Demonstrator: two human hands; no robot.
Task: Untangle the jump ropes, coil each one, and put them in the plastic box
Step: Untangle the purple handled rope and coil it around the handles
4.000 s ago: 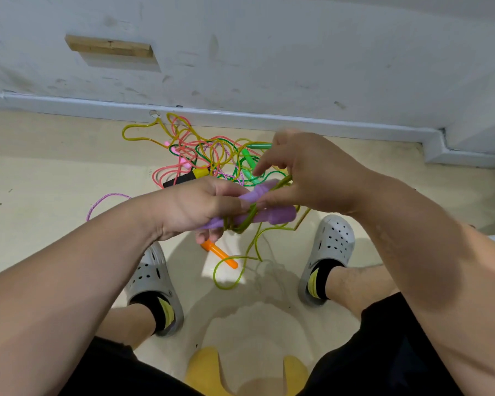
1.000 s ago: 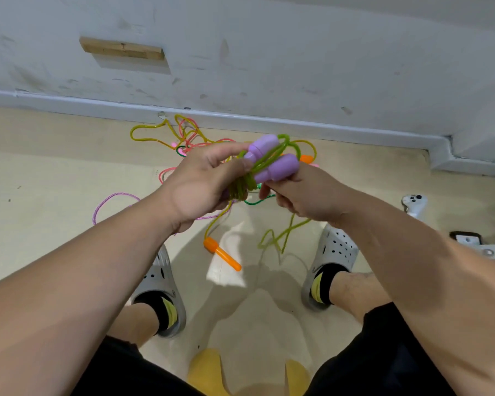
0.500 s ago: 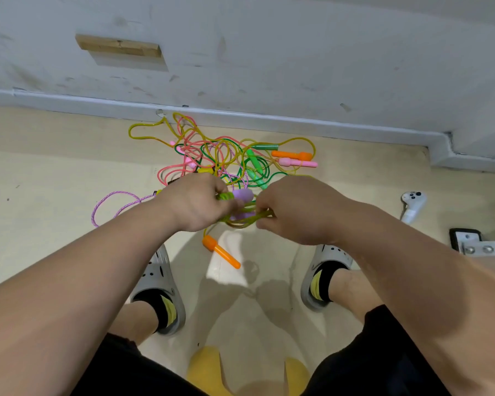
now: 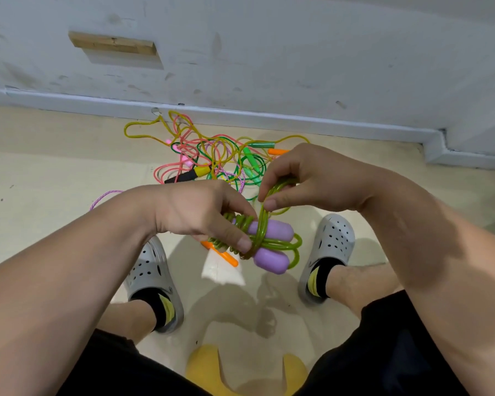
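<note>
My left hand [image 4: 200,212] grips a coiled olive-green jump rope with two purple handles [image 4: 272,247], held above the floor between my feet. My right hand [image 4: 312,175] pinches a loop of that green cord just above the handles; the cord runs over and around them. A tangle of other jump ropes [image 4: 212,155], pink, yellow, green and purple, lies on the floor by the wall behind my hands. An orange handle [image 4: 226,257] lies on the floor below the coil. The plastic box is not in view.
My two feet in grey clogs [image 4: 155,281] [image 4: 329,247] stand either side of the work spot. A yellow stool edge [image 4: 209,367] shows below. A white wall and skirting board [image 4: 269,118] run behind the tangle.
My hands lowered from chest height, and the purple handles now show again below my left fingers. My right hand moved up and now pinches a green loop above the handles.
</note>
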